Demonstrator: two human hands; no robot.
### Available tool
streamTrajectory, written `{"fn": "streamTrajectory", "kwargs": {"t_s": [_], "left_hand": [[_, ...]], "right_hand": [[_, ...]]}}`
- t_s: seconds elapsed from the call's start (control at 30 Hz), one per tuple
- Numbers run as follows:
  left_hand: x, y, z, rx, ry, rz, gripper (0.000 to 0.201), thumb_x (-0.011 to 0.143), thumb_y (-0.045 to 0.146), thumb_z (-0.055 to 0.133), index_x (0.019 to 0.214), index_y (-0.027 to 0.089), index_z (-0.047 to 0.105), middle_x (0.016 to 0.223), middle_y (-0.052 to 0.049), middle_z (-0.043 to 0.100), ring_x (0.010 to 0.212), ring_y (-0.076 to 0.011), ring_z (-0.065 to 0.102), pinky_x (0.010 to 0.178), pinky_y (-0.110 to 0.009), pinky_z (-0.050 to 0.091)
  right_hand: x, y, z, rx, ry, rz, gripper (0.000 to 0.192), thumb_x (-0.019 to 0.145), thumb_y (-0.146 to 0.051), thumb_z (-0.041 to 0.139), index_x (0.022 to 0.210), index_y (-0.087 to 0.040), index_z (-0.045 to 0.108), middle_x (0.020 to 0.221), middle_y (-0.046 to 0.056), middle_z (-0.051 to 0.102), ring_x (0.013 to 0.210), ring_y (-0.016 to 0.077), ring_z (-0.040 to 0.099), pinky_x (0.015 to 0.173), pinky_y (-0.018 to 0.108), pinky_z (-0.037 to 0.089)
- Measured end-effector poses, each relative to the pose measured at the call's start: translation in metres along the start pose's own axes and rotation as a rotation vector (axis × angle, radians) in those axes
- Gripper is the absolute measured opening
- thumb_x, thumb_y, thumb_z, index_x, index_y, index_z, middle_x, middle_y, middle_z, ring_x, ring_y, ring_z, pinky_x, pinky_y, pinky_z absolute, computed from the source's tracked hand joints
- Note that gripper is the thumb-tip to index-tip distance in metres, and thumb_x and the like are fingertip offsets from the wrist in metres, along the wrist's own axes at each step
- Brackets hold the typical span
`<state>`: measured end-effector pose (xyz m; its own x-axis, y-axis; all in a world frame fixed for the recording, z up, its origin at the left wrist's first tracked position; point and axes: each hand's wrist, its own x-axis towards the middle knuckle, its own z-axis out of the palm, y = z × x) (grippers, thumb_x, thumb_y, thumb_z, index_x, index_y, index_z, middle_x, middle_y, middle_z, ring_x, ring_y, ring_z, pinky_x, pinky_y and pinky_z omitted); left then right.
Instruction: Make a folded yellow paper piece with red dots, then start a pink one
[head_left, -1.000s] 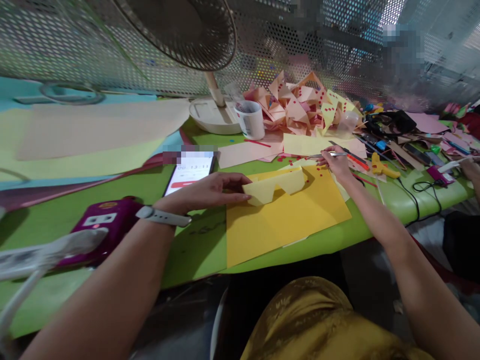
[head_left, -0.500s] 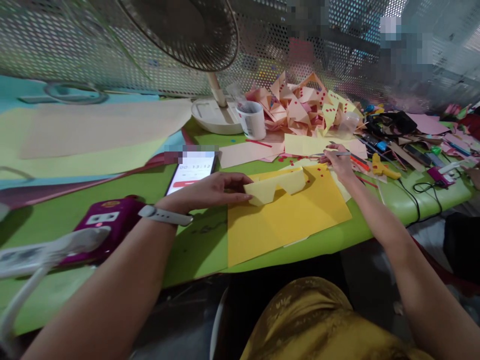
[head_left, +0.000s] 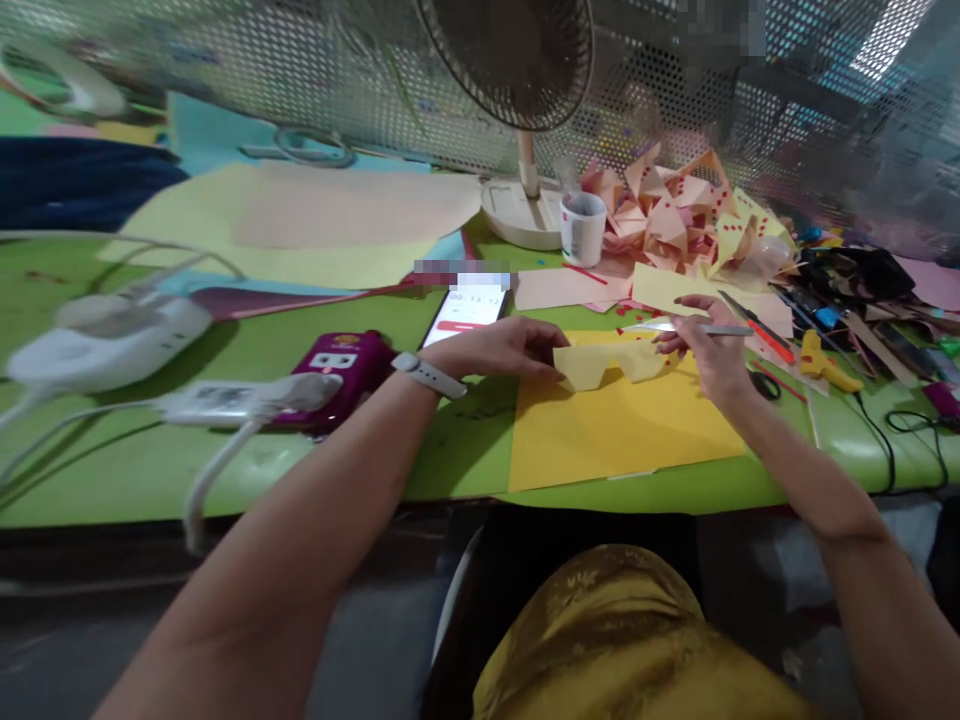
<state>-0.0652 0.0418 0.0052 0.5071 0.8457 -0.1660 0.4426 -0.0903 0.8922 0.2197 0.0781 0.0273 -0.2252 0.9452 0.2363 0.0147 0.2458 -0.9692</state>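
Note:
My left hand (head_left: pixel 517 348) pinches the left end of a folded pale yellow paper piece (head_left: pixel 581 368) with notches cut in its lower edge. It is held over a larger deep yellow sheet (head_left: pixel 592 435) on the table. In my right hand (head_left: pixel 709 350) are slim silver tweezers (head_left: pixel 727 330), pointing left above the paper piece. Fingertips of that hand are at the piece's right end; whether they grip it I cannot tell. Small red paper bits (head_left: pixel 621 314) lie just behind the piece.
A lit phone (head_left: pixel 466 312) lies by my left wrist. Nearby are a purple power socket (head_left: pixel 330 375), a white cup (head_left: pixel 583 230), a fan (head_left: pixel 527 180) and a heap of folded peach paper (head_left: pixel 667 215). At right lie a yellow glue gun (head_left: pixel 825 362) and a red-handled cutter (head_left: pixel 769 340).
My right hand has come toward the paper piece with the tweezers and reached its right end. My left hand keeps its hold. The camera view has swung left.

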Motion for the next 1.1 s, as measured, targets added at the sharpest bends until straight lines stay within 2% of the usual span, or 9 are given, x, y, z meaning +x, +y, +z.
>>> {"fn": "streamTrajectory", "kwargs": {"t_s": [0.17,0.3,0.5,0.7,1.1], "left_hand": [[0.002,-0.006,0.001,-0.003,0.007,0.027,0.040,0.074,0.044,0.075,0.100,0.015,0.064,0.089,-0.005,0.072,0.080,-0.0183,0.066,0.069,-0.028,0.049],[0.002,-0.006,0.002,0.027,0.028,0.062,0.036,0.076,0.044,0.074,0.094,0.015,0.062,0.079,-0.002,0.067,0.071,-0.0151,0.061,0.064,-0.026,0.045],[0.002,-0.006,0.002,0.043,0.041,0.086,0.035,0.076,0.044,0.072,0.093,0.015,0.062,0.074,0.000,0.063,0.067,-0.0136,0.056,0.062,-0.026,0.042],[0.003,-0.005,0.001,0.072,0.045,0.050,0.035,0.075,0.045,0.072,0.092,0.016,0.061,0.072,0.000,0.060,0.063,-0.0130,0.053,0.059,-0.025,0.038],[0.002,0.000,0.001,0.099,0.033,0.053,0.033,0.076,0.042,0.070,0.091,0.014,0.063,0.077,-0.002,0.063,0.068,-0.0143,0.056,0.063,-0.026,0.041]], "right_hand": [[-0.019,0.004,0.039,0.003,-0.130,0.036,0.038,0.083,-0.046,0.069,0.103,-0.021,0.049,0.063,-0.005,0.067,0.059,0.0152,0.071,0.059,0.028,0.059],[-0.025,0.011,0.052,-0.018,-0.222,0.014,0.040,0.086,-0.051,0.066,0.106,-0.021,0.049,0.067,-0.005,0.066,0.058,0.0141,0.069,0.061,0.030,0.061],[-0.028,0.015,0.057,-0.101,-0.251,-0.089,0.037,0.089,-0.052,0.063,0.107,-0.021,0.054,0.066,-0.005,0.065,0.059,0.0136,0.069,0.060,0.029,0.061],[-0.030,0.021,0.054,-0.248,-0.263,-0.203,0.033,0.091,-0.047,0.062,0.112,-0.022,0.058,0.071,-0.003,0.070,0.062,0.0136,0.069,0.060,0.027,0.057],[-0.032,0.015,0.054,-0.424,-0.276,-0.257,0.027,0.092,-0.038,0.059,0.112,-0.021,0.060,0.067,-0.003,0.068,0.059,0.0125,0.066,0.062,0.026,0.053]]}}
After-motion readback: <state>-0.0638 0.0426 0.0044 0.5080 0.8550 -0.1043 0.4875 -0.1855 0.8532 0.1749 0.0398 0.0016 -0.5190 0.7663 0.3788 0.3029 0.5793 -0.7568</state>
